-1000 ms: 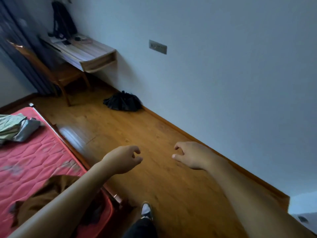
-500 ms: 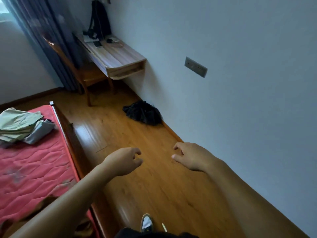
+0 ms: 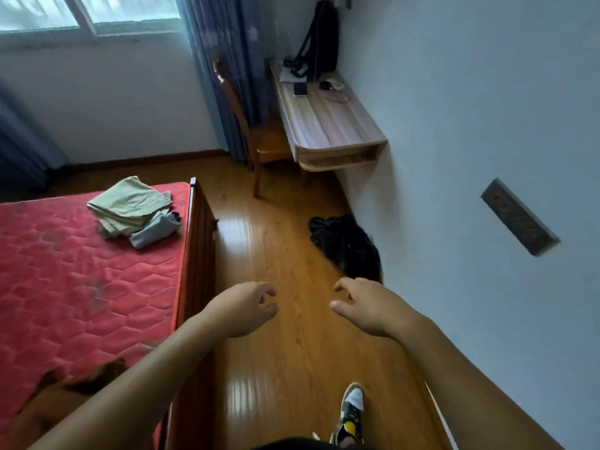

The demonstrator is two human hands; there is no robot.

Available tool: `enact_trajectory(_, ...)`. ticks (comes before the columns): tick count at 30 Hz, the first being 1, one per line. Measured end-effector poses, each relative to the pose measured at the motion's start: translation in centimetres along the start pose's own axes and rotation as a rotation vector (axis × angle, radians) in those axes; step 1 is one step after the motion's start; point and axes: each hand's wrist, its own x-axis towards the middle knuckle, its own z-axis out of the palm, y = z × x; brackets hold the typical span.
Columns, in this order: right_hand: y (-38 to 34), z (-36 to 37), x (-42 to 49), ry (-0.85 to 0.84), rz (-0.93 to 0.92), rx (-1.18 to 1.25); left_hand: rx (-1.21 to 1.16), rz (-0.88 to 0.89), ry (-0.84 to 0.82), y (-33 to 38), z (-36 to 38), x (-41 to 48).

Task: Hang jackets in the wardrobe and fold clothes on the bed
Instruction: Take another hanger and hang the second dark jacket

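Observation:
Both arms reach out over the wooden floor. My left hand [image 3: 245, 306] is empty, its fingers loosely curled and apart. My right hand [image 3: 365, 305] is empty too, fingers spread. A crumpled black garment [image 3: 347, 246] lies on the floor against the wall, just beyond my right hand. On the red mattress [image 3: 81, 280] a folded pale green garment [image 3: 128, 204] rests on top of a grey one [image 3: 154, 230] near the far corner. A brown garment [image 3: 68, 394] lies on the mattress near me, partly hidden by my left forearm. No wardrobe is in view.
The wooden bed frame [image 3: 198, 254] runs along my left. A wall-mounted desk [image 3: 328, 125] with a chair [image 3: 256, 138] and a hanging black bag [image 3: 319, 43] stands ahead. Blue curtains [image 3: 220, 60] hang beside the window. My shoe [image 3: 350, 414] is on the floor.
The view has swung left and up, bringing the window, desk and more of the bed into sight. My hands keep their empty pose and have come closer to the black garment.

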Motion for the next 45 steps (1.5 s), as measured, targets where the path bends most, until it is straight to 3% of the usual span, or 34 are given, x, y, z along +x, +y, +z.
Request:
enact_trajectory(6, 1.5, -8.3, 10.1, -0.051, -0.169, -0.086, -0.065, -0.15, 0.112, 1.9, -4.9, 6.0)
enact_trajectory(14, -2.1, -14.6, 22.7, -0.119, -0.357, -0.189, -0.152, -0.314, 0.189, -0.7, -10.3, 13.1)
enact_trajectory(35, -24.0, -26.8, 62.4, -0.183, -0.48, -0.252, -0.248, -0.474, 0.265, -25.1, -33.8, 38.8)
enact_trajectory(45, -32.1, -31.8, 86.3, -0.221, -0.616, -0.308, -0.294, -0.624, 0.304, -34.2, -45.1, 54.7)
